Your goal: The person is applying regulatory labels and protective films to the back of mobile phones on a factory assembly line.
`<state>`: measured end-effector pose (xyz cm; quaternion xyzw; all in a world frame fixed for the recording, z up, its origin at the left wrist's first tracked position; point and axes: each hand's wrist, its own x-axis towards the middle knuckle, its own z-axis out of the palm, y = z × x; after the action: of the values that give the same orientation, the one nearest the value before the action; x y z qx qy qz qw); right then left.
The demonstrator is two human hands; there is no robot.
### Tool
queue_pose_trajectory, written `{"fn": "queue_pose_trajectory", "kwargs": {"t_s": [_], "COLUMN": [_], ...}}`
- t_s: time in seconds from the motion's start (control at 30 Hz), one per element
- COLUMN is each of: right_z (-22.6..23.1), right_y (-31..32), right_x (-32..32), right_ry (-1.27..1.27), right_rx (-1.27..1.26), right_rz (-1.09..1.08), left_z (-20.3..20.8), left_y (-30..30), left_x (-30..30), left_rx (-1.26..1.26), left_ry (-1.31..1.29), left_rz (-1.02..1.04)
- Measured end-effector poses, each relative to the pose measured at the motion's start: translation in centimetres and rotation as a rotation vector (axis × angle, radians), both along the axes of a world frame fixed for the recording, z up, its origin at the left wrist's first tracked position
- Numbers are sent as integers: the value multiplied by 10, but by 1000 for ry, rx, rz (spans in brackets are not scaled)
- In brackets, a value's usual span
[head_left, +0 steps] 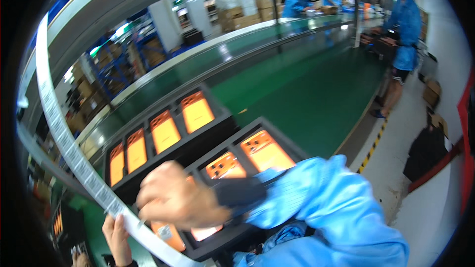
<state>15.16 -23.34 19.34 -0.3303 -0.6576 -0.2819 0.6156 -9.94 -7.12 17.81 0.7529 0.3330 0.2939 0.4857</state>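
Observation:
My right hand (175, 195), blurred and with a dark band at the wrist, hovers over the near black tray (292, 149). Its fingers are curled; anything in them is hidden. Orange phones (267, 153) with camera bumps lie in that tray, partly covered by my hand and sleeve. One orange phone (170, 238) below my hand carries a small pale label. At the lower left, my left hand (118, 237) pinches the edge of a long white strip of printed labels (74, 155). The strip curves across the left side of the view.
A second black tray (225, 127) with orange phones lies beyond, on the green conveyor (302, 89). At lower left are another person's hand (80, 258) and more orange phones (58, 222). A person in blue (406, 24) stands far right. Cartons (242, 20) are stacked behind.

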Motion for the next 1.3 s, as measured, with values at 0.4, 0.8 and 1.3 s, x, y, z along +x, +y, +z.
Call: {"fn": "queue_pose_trajectory", "kwargs": {"t_s": [0.4, 0.8, 1.3], "right_z": [-7, -22, -51], "right_y": [-80, -78, -89], "right_x": [95, 119, 132], "right_ry": [-71, 24, 670], "right_rx": [-575, -748, -1228], "right_rz": [-101, -22, 495], "left_z": [-29, -39, -45], "left_y": [-125, -140, -92], "left_x": [157, 176, 218], "left_rx": [909, 1120, 1291], "left_ry": [240, 419, 334], "left_rz": [-823, -972, -743]}}
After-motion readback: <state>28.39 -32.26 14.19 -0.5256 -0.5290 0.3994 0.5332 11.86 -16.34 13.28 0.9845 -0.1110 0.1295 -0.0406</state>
